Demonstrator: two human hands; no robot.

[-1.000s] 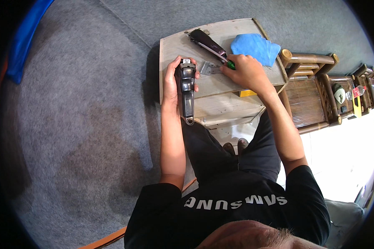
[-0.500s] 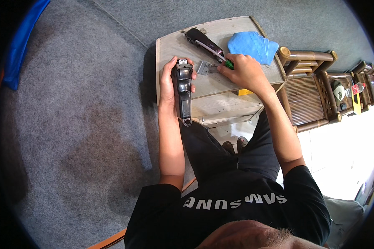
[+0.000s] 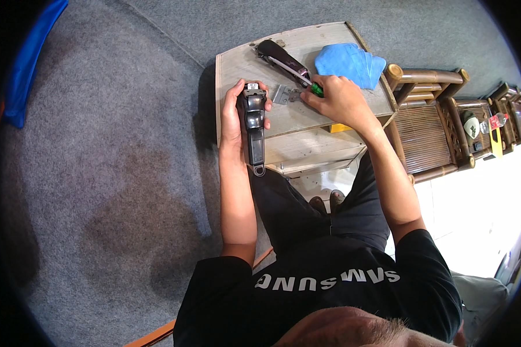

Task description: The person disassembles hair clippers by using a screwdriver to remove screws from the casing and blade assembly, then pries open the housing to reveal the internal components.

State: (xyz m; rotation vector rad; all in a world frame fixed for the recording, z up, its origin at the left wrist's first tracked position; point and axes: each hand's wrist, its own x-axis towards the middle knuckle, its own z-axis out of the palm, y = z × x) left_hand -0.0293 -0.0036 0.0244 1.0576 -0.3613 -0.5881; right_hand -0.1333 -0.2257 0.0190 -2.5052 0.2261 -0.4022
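- Nearest: your black long trousers (image 3: 289, 202), with the low end of the clipper just above your left thigh in this view.
- Your left hand (image 3: 231, 118) holds a glossy black, contoured hair clipper (image 3: 255, 118); thumb on its left side, fingertips curling round its right. It is over the near left part of the table.
- Clipper long axis: nearly in line with your left forearm. Looped end points toward you; the end with the small white label points away.
- Yellow box-like item (image 3: 340, 128): partly visible under the near edge of the pale wooden table (image 3: 307, 121).
- Your right hand (image 3: 344, 101) has its fingers closed around a screwdriver with a green handle (image 3: 316, 89) and thin metal shaft. Shaft points away and leftward; whether its tip touches anything, cannot tell.
- Small grey metal plate (image 3: 282, 94): on the tabletop between your hands.
- Long, dark, tapered clipper-shaped body (image 3: 281, 53): beyond, slanting away to the left, the shaft passing over or alongside it.
- Folded light-blue cloth (image 3: 350, 65): far right of the tabletop.
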